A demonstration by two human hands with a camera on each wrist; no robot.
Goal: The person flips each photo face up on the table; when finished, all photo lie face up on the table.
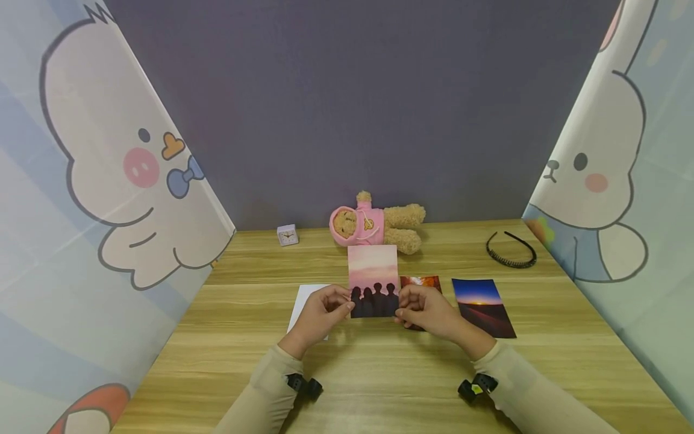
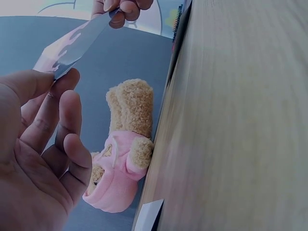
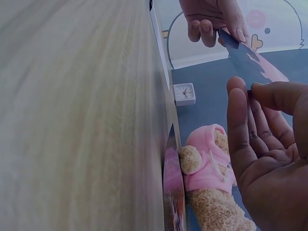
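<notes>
A photo print [image 1: 373, 271] with a pink sky and several dark silhouetted people is held up above the table. My left hand [image 1: 324, 310] pinches its lower left edge between thumb and fingers. At the lower right edge, my right hand [image 1: 431, 312] pinches it likewise. Both wrist views show the print [image 2: 79, 45] tilted and raised off the wood. Behind the left hand lies a white sheet [image 1: 302, 299], partly covered. A reddish photo [image 1: 428, 281] lies behind the right hand, mostly hidden. To its right is a sunset photo [image 1: 482, 301] with a blue sky.
At the back, a teddy bear [image 1: 374, 226] in a pink hoodie lies on its side. A small white clock [image 1: 288, 235] stands left of it. A black headband [image 1: 512, 262] rests at the right. A dark panel [image 1: 358, 108] and printed cartoon walls enclose the wooden table [image 1: 374, 386].
</notes>
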